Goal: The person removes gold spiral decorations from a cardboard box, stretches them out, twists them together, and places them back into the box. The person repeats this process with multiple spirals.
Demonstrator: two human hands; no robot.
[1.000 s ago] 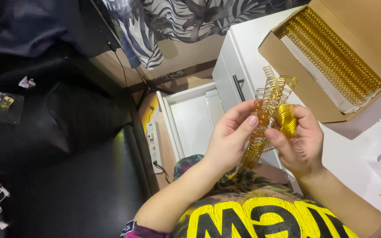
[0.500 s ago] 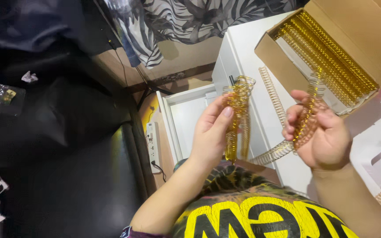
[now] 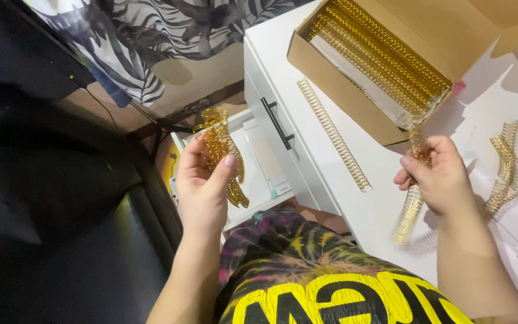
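Now | left hand point(image 3: 202, 183): gold coils point(image 3: 220, 147) | right hand point(image 3: 442, 177): one coil point(image 3: 412, 201)

I'm at home, in a small craft corner: a white desk point(image 3: 355, 198) with a black drawer handle point(image 3: 277, 123), a leaf-print curtain point(image 3: 151, 36), a black leather chair point(image 3: 91, 252), and a cardboard box point(image 3: 343, 78) of gold binding coils point(image 3: 391, 54) opened beside me.

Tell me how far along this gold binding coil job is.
Done: one gold coil lies loose on the white table, another curved one at the right. In hand: the left hand grips a coil bundle; the right hand holds a single coil. Left: the cardboard box holds many coils.
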